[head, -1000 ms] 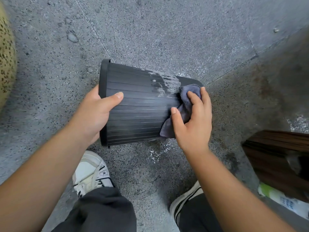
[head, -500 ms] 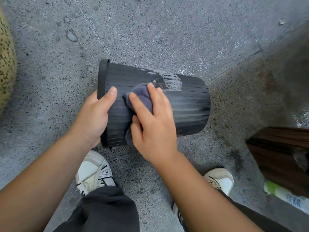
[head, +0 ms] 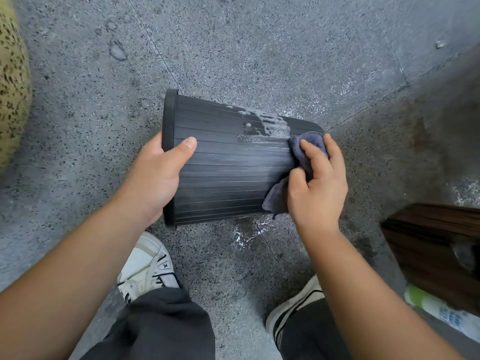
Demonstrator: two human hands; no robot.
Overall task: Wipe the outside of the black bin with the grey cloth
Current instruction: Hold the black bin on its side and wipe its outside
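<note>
- Head view: the black bin (head: 228, 172) is lying on its side over the speckled floor (head: 259, 48), rim to the left.
- The left hand (head: 158, 178) is gripping the rim, thumb across the ribbed wall.
- The right hand (head: 317, 183) is pressing the bunched grey cloth (head: 304, 152) against the bin's right end, fingers curled round it.
- A white smear (head: 267, 126) is showing on the far side.
- Any writing on the green-and-white packet (head: 441, 310), near right, is too blurred to read.

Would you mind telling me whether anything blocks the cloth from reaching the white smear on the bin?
Nothing visible does: the grey cloth under the right hand sits beside the white smear on the black bin.
</note>
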